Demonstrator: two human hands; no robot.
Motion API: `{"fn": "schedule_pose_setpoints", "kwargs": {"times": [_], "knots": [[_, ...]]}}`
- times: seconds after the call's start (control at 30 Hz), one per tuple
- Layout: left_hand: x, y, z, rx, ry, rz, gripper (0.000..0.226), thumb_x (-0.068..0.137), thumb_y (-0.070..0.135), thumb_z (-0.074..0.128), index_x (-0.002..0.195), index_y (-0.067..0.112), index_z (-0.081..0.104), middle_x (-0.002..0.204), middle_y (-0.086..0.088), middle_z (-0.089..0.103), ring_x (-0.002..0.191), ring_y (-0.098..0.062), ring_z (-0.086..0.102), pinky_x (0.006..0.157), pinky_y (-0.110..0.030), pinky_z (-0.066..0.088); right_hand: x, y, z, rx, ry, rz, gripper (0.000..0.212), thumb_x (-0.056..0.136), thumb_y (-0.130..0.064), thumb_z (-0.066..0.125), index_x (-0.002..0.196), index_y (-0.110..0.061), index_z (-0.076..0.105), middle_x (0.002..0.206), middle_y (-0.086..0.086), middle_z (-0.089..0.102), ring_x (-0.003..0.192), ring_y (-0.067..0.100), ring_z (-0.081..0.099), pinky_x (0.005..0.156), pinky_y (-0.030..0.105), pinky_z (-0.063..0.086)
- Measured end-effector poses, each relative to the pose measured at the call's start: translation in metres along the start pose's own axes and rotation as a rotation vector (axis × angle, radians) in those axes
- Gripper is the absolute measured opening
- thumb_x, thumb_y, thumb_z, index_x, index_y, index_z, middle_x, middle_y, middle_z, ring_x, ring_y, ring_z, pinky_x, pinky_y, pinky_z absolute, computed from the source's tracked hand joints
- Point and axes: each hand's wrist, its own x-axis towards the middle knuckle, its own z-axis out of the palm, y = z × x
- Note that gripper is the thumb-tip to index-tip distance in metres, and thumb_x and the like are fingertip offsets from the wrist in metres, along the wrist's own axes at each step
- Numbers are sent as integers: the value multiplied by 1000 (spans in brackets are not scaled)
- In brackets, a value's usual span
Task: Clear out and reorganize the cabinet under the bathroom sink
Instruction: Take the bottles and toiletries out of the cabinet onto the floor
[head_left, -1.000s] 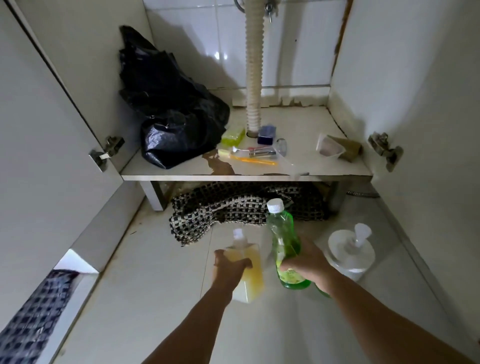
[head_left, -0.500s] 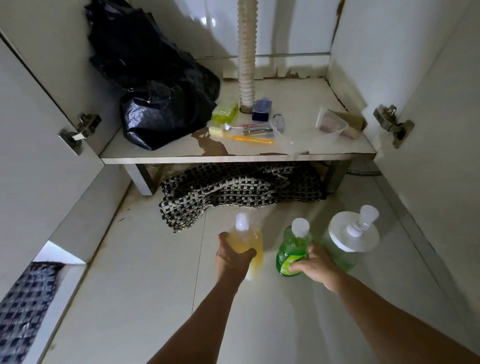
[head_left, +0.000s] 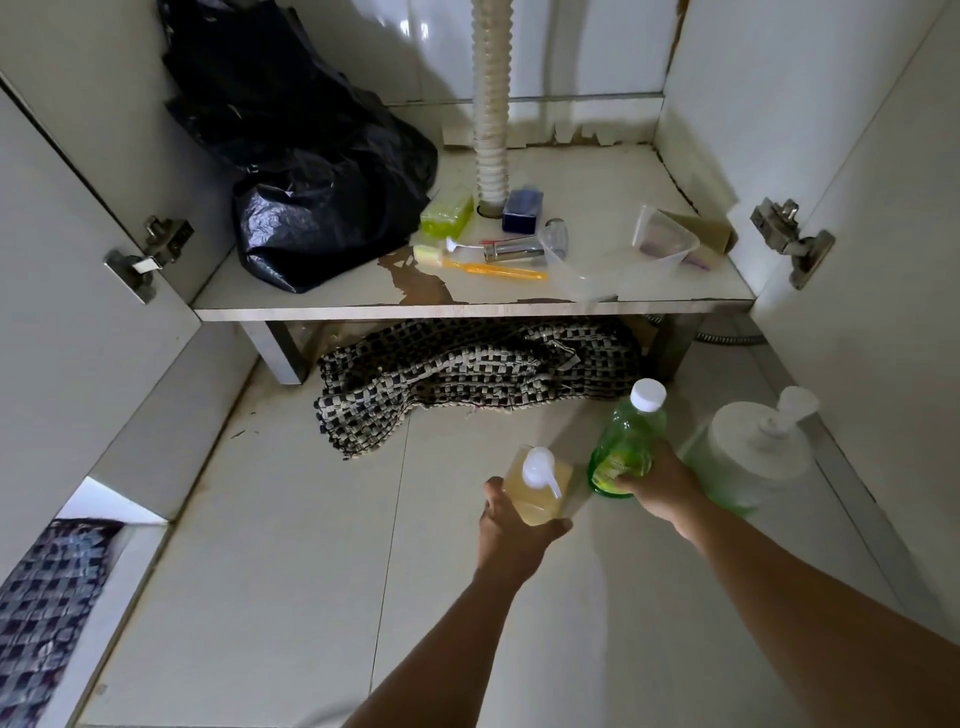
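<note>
While both arms reach forward over the floor:
left hand (head_left: 511, 530): grips yellow pump bottle (head_left: 540, 486)
right hand (head_left: 662, 480): grips tilted green bottle (head_left: 626, 447)
blurred: white pump dispenser (head_left: 753, 452), detail unreadable

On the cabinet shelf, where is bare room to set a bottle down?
Bare: back right, between the corrugated white drain hose and the cabinet's right wall. Crowded: black plastic bag left, orange toothbrush and clear plastic tub in front.
</note>
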Motion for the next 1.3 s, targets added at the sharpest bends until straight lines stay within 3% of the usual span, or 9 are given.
{"fn": "schedule_pose_setpoints", "kwargs": {"times": [0.1,0.23,0.3,0.43,0.63,0.77,0.9,1.07,1.3], "knots": [[3,1,-8,77,-63,-14,81,67,32,85,127,10,35,118,-6,55,106,-26,54,80,-29,46,-3,1,1,-198,-42,111,62,77,-20,69,129,-8,36,112,12,60,95,29,60,66,29,45],[11,0,-31,313,-178,-45,84,68,30,84,131,6,33,124,-13,55,108,-31,58,85,-37,50,-19,-11,-6,-650,-241,122,35,79,-28,64,105,-5,57,95,8,69,70,21,65,55,22,46],[16,4,-48,459,-248,-54,82,71,26,82,134,5,34,124,-15,57,101,-28,61,86,-34,50,-30,-26,-6,-731,-402,169,23,88,-28,57,94,-5,54,106,12,71,59,15,60,54,21,43],[28,24,-94,638,-277,-41,77,75,31,80,138,7,42,135,-12,54,123,-25,51,97,-29,42,-57,-69,2,-907,-711,245,31,99,-21,37,72,-9,47,125,4,60,59,5,50,56,17,39],[54,84,-159,617,-48,149,50,82,26,73,125,4,58,126,-14,61,114,-26,58,93,-30,44,-78,-149,-4,-714,-539,-136,25,88,-8,45,71,-2,62,77,5,69,47,9,55,38,13,34],[77,120,-186,478,213,260,33,85,26,67,113,9,67,118,-6,65,104,-23,62,89,-27,48,-74,-196,-27,-450,-237,-446,17,86,-15,58,84,-4,71,70,6,74,52,11,64,47,16,48],[106,155,-192,377,352,363,29,88,17,60,115,11,63,112,-10,67,103,-29,62,90,-39,51,-40,-236,-48,-412,89,-587,15,89,-20,57,88,-7,66,78,6,71,62,15,66,54,26,51],[164,198,-184,446,323,479,71,88,24,63,145,17,21,129,-15,53,116,-31,54,95,-43,48,35,-281,-59,-530,434,-649,18,92,-26,53,92,-10,63,86,9,67,73,24,64,60,26,44],[235,244,-156,680,286,427,62,87,23,60,140,8,30,139,-19,40,128,-36,42,101,-46,42,138,-327,-32,-650,446,-511,40,88,-46,58,103,-9,60,89,8,57,88,30,62,71,33,46]]}}
